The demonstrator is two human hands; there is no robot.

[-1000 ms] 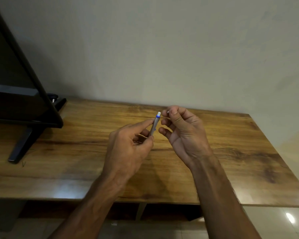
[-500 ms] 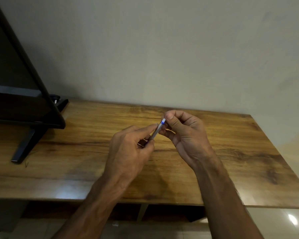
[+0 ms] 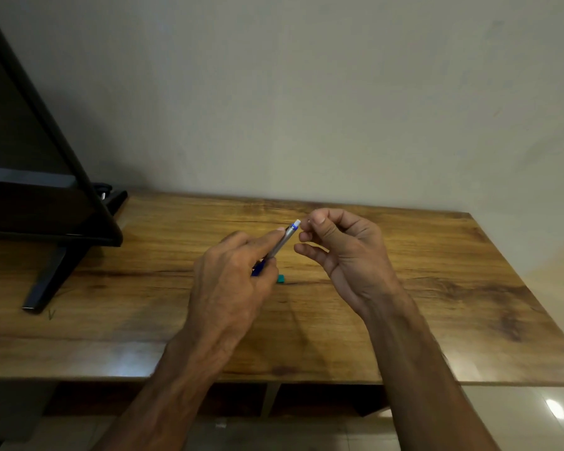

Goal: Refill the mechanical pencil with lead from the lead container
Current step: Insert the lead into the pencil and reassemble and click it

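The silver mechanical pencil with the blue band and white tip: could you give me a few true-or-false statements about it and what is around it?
1. The left hand holds the silver mechanical pencil with the blue band and white tip. True.
2. The pencil lies flat on the wooden table. False: it is held above the table, its white end tilted up toward the right hand.
3. A small teal object rests on the table beside the left hand. True.
4. The right hand is spread flat on the table. False: it is raised, thumb and forefinger pinched together next to the pencil's white end.
5. A black screen on a stand occupies the table's right end. False: it is at the left.
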